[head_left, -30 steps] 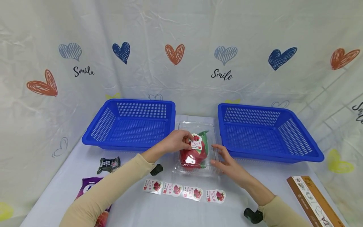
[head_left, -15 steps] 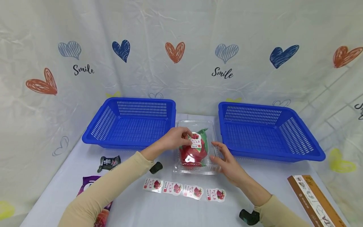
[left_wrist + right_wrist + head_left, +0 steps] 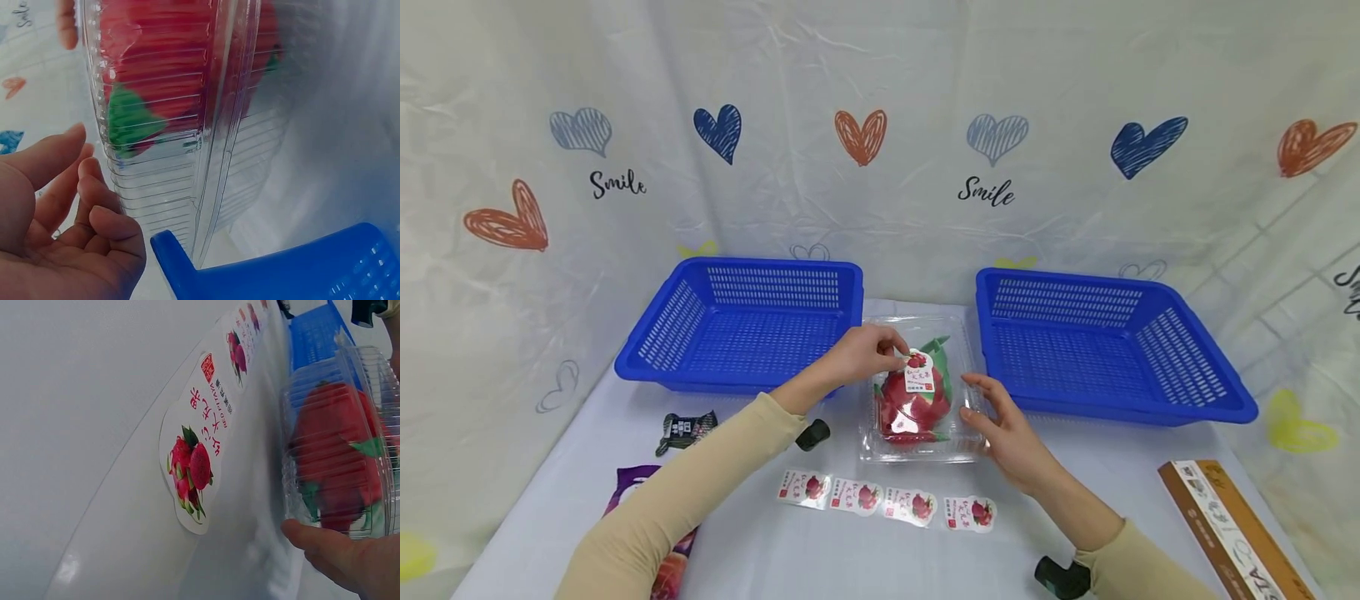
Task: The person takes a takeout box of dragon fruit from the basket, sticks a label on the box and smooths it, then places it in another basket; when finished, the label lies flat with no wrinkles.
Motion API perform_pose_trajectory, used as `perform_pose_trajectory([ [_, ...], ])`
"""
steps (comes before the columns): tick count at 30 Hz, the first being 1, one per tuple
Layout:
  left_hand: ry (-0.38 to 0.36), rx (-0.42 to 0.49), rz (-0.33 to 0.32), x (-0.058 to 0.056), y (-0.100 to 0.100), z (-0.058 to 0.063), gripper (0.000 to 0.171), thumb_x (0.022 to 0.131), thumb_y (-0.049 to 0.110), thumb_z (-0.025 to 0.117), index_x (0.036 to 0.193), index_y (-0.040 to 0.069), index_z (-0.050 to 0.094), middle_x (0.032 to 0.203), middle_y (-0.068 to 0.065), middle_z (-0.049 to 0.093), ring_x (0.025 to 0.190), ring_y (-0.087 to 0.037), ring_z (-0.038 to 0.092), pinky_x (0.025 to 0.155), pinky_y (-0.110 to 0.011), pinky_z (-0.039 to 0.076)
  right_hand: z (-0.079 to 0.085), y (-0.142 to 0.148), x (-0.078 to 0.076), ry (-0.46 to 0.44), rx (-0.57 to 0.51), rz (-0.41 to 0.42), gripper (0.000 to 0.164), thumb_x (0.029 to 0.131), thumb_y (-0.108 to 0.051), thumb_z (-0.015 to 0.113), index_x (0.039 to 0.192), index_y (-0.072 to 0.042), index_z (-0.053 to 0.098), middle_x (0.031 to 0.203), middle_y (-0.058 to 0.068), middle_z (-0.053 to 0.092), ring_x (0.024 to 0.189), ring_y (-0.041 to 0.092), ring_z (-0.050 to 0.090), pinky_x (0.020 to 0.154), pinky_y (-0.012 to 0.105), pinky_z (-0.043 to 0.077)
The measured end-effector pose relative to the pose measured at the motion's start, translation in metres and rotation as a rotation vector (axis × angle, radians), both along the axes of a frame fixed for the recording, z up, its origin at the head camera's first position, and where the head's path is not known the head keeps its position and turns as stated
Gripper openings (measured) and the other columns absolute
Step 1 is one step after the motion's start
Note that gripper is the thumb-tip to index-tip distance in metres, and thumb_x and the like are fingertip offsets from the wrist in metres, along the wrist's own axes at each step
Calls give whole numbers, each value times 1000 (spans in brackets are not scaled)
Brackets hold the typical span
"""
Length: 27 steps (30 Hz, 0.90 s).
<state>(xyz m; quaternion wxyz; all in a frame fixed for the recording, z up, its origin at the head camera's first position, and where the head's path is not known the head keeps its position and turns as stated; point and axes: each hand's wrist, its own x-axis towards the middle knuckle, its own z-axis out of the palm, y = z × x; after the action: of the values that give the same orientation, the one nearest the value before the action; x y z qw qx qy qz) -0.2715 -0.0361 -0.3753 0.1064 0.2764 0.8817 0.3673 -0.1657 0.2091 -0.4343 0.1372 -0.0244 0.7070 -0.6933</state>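
A clear plastic clamshell box (image 3: 958, 433) lies between the two baskets, holding a red dragon fruit (image 3: 898, 412) with green tips. On its lid lies a white fruit label (image 3: 919, 377). My left hand (image 3: 872, 352) has its thumb and index fingertips at the label's upper left corner, the other fingers loosely curled. In the left wrist view the left hand (image 3: 81, 219) is close beside the lid. My right hand (image 3: 1003, 425) rests at the box's right side, thumb and fingers spread. The right wrist view shows a right-hand finger (image 3: 312, 540) at a corner of the box.
Two blue baskets (image 3: 625, 367) (image 3: 1150, 412) stand behind, left and right. Several labels (image 3: 856, 496) lie in a row in front of the box. A dark net-like packet (image 3: 685, 432) and a purple bag (image 3: 632, 477) lie left, a brown long box (image 3: 1232, 533) right.
My left fingertips have moved up from the label's left side to its upper left corner, uncovering more of it. My right hand has stayed at the box's right side.
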Motion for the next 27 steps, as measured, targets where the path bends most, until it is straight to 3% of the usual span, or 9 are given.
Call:
perform_pose_trajectory([
  [5, 20, -47, -20, 1, 2, 2, 19, 91, 16, 70, 109, 9, 73, 73, 2, 58, 65, -12, 49, 59, -22, 40, 4, -1, 3, 0, -1, -7, 53, 101, -19, 54, 147, -19, 28, 161, 11, -2, 139, 44, 22, 101, 70, 29],
  [12, 9, -72, -2, 5, 4, 14, 29, 92, 16, 69, 118, 5, 68, 80, -1, 59, 69, -14, 50, 60, -23, 41, 14, -5, 10, -12, -4, -13, 52, 102, -20, 54, 147, -18, 28, 161, 10, 0, 137, 43, 28, 101, 66, 33],
  [16, -16, 8, 63, 3, -1, 16, 30, 92, 18, 68, 120, 7, 67, 85, -2, 58, 71, -15, 52, 59, -24, 42, 23, -4, 15, -6, 21, -14, 52, 102, -18, 53, 148, -17, 29, 161, 11, 1, 136, 43, 29, 101, 65, 35],
  [22, -9, 139, 176, -4, -8, 15, 30, 93, 23, 67, 120, 10, 65, 89, -3, 59, 83, -19, 56, 63, -27, 47, 45, 7, 25, 32, 89, -16, 53, 102, -22, 53, 149, -15, 28, 160, 15, -1, 135, 47, 29, 98, 73, 28],
  [27, 1, 273, 293, -11, -14, 15, 31, 95, 27, 65, 120, 10, 63, 94, -4, 60, 87, -20, 57, 69, -29, 48, 61, 19, 26, 52, 70, -8, 54, 102, -23, 53, 149, -16, 27, 157, 16, 5, 135, 47, 26, 98, 72, 30],
])
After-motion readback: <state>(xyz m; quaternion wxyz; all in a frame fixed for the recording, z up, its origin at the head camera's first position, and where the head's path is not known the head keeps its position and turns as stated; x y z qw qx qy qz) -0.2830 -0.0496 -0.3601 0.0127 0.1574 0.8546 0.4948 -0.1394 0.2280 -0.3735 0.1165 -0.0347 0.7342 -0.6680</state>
